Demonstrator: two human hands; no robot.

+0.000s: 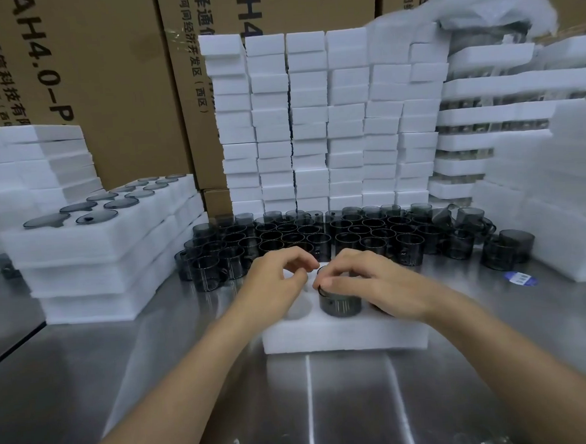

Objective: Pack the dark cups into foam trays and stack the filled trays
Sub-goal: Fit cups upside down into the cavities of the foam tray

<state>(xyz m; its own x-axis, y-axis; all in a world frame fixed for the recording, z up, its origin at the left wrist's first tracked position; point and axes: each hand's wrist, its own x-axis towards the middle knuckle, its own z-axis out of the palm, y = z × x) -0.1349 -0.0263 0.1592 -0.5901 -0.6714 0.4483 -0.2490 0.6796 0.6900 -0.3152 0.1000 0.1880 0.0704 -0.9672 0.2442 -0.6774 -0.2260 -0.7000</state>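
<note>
Centre of frame: right hand (374, 285) holds the dark cup (338, 305) by its rim in a pinching grip, probably so the body can sink into the foam tray (343, 335). Left hand (281, 277) is curled beside the cup; whether its grip holds anything cannot be told.

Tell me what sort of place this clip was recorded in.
Probably a factory packing bench or warehouse: printed cardboard cartons stacked behind, tall stacks of white foam trays, and dozens of identical dark cups massed on a steel table.

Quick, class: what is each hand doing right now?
Left hand: curled, but whether it holds anything cannot be told.
Right hand: holds the dark cup.
</note>
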